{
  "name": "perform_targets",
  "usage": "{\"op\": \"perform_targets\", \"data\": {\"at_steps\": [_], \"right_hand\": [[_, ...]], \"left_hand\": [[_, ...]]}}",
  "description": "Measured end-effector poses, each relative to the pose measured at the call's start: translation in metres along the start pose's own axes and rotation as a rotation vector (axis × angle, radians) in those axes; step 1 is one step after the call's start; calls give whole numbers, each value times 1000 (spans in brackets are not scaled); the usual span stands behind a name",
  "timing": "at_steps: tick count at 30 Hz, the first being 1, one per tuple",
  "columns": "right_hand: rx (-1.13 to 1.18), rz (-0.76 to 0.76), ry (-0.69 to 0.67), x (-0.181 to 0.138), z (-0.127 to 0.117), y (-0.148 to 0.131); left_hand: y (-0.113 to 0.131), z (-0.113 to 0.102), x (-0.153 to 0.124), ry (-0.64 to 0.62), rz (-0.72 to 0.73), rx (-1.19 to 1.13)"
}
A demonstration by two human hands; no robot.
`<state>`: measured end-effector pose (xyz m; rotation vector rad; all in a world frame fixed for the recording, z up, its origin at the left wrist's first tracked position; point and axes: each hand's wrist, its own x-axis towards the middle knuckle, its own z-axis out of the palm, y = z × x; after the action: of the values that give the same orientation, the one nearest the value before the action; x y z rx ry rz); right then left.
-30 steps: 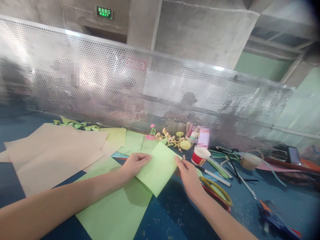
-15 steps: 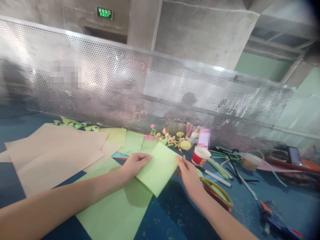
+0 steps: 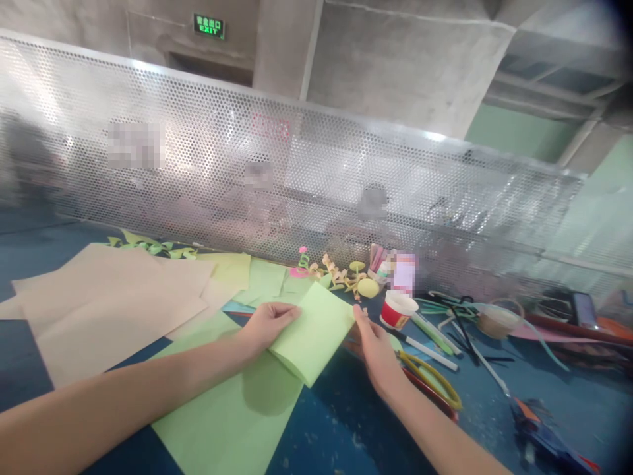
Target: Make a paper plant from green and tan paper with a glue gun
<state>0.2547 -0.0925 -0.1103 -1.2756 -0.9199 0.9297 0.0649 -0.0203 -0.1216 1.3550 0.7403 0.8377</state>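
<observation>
Head view: pinched green paper between left hand and right hand, "EXIT" sign beyond

Below the held green paper, blue desk lies open between a larger green sheet and the right forearm, beyond which a yellow handle and paper cup obstruct passage.

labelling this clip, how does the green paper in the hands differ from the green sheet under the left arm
The held paper looks smaller than the green sheet. The held paper is raised between left hand and right hand, its lower edge curved; the green sheet lies flat on the table, partly hidden by the left forearm. Both are light green.
</observation>
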Motion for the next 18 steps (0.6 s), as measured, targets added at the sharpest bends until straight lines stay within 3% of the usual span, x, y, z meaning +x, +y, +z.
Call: {"op": "perform_targets", "data": {"at_steps": [9,12,18], "right_hand": [[-79,-54,-52,-4,2,-4],[-41,-6,-49,-5,3,-4],[-38,-4,-162,-7,4,-1]], "left_hand": [[-2,0,1,8,23,-5],[-1,-1,2,20,32,6],[1,1,-1,37,21,-2]]}}
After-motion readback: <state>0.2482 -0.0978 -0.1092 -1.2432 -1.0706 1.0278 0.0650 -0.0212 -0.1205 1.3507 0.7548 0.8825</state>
